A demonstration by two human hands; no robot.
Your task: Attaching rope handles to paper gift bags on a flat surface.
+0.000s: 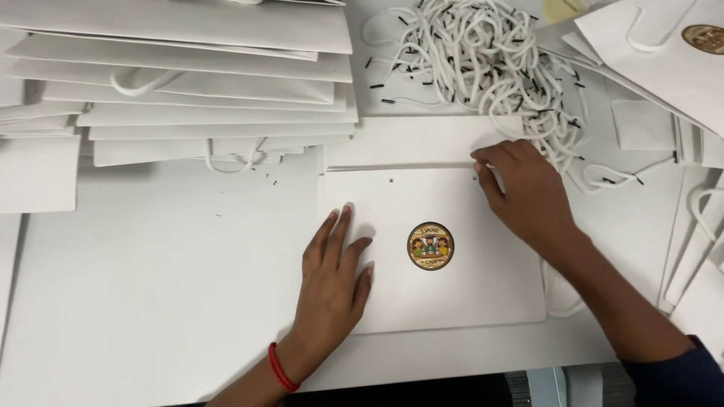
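A flat white paper bag (452, 294) with a round brown sticker (431, 244) lies in front of me on the white table (151, 286). My left hand (332, 283) rests flat on the bag's left part, fingers together, holding it down. My right hand (528, 192) is at the bag's top right edge, fingertips pinched by a small punched hole; a white cord runs under the hand, and whether the fingers grip it is hidden. A second hole (392, 181) shows near the top edge.
A pile of white cord handles with black tips (483, 60) lies behind the bag. A stack of flat white bags (196, 83) fills the back left. More finished bags with stickers (679, 60) overlap at the right. The table's front edge runs below my wrists.
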